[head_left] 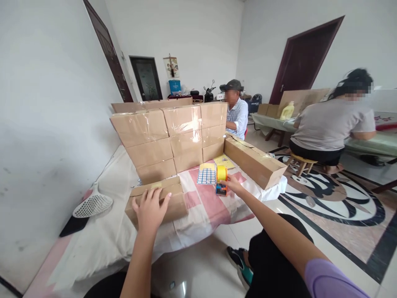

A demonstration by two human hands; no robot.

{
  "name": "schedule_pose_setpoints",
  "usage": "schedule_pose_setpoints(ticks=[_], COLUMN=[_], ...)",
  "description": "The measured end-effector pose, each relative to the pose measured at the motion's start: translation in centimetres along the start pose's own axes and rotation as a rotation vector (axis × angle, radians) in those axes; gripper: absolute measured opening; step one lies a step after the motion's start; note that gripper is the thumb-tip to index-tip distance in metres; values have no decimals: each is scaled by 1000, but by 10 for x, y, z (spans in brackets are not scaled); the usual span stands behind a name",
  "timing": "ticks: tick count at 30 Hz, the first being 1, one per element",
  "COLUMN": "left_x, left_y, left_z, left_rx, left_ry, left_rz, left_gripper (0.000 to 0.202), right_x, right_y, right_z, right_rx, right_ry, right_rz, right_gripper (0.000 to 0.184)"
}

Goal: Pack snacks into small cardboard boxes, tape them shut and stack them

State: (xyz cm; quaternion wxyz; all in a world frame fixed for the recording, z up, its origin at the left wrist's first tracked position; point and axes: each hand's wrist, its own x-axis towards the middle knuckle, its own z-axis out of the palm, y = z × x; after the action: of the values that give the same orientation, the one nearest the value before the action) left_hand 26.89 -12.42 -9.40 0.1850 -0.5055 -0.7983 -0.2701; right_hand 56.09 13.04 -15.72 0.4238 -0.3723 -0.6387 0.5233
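Note:
My left hand lies with its fingers spread over the top of a small closed cardboard box at the table's near edge. A strip of tape runs along that box's top. My right hand grips a tape dispenser, which carries a roll of yellow tape; the fingers on its far side are partly hidden. Just left of the dispenser, a sheet of blue-bordered labels rests on the cloth, partly over a yellow sheet. Another yellow paper with something small on it lies behind the dispenser.
Taped cardboard boxes form a wall at the table's back. A long carton borders the right side. A white perforated paddle lies left on the draped cloth. One person sits behind the boxes, another on a stool at right.

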Motion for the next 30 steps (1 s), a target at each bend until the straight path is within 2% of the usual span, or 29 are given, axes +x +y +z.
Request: schedule_pose_setpoints(ticks=[4,6,8,10,13,17,21,25,30], left_x=[-2,-7,-17,-30,-43,-44,-42,-44,-45], left_y=[0,4,13,25,51,89,110,115,125], left_z=[11,14,16,19,27,40,50,57,61], left_rx=[-11,-51,-111,-170,-273,-495,-727,-963,-1083], left_ry=[221,320,360,311,126,-53,-165,-213,-167], left_rz=[-9,63,178,267,299,195,13,-174,-272], left_gripper=[34,27,21,17,19,26,24,22,27], right_x=[-2,-7,-13,-20,-32,-58,-79,-80,-63], right_y=[10,10,7,-1,-17,-35,-40,-40,-31], right_z=[10,18,28,39,59,87,102,98,92], right_rx=[26,43,55,60,69,132,152,129,54], right_ry=[5,43,78,85,53,-5,6,54,104], right_rz=[-32,-70,-113,-150,-192,-239,-252,-278,-297], right_gripper=[37,39,38,36,32,25,32,48,53])
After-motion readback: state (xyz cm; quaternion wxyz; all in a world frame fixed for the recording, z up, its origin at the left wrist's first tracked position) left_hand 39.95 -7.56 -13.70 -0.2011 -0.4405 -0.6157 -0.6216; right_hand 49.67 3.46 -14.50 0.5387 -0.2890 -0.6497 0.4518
